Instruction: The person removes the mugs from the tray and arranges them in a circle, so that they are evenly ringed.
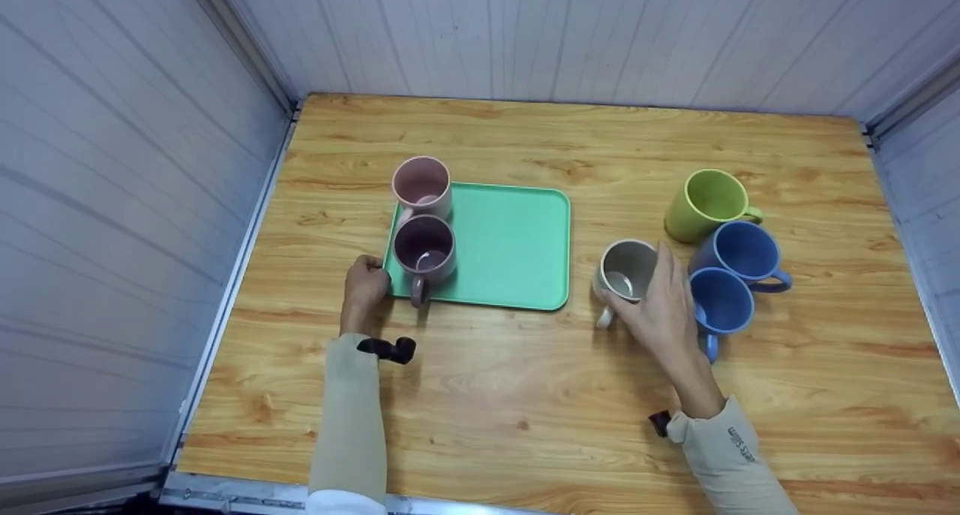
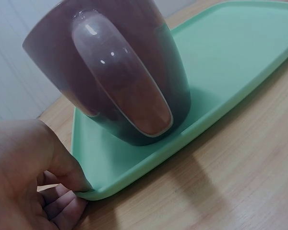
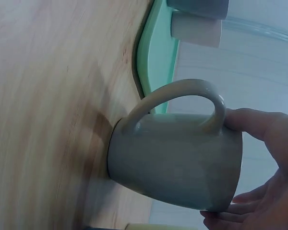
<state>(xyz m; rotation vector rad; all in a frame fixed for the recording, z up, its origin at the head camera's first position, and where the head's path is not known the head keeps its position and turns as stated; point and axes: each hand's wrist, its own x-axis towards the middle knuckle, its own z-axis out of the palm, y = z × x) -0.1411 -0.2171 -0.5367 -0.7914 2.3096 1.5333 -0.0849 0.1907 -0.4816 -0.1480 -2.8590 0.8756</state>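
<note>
My left hand (image 1: 367,282) pinches the near left corner of a green tray (image 1: 517,245) between thumb and fingers. On the tray's left side stand a pink mug (image 1: 442,197) and, nearer to me, a dark purple mug (image 2: 177,72) with its handle toward me. Right of the tray, my right hand (image 1: 664,308) grips a greyish-white mug (image 3: 177,158) around its rim, thumb on one side and fingers on the other. This mug is upright, close over the table, and its handle points toward me and slightly left.
Two blue mugs (image 1: 746,251) stand just right of my right hand, the nearer one partly behind it. Beyond them is a yellow-green mug (image 1: 684,213). All rest on a wooden table (image 1: 480,410) enclosed by pale panel walls (image 1: 465,34) at the back and sides.
</note>
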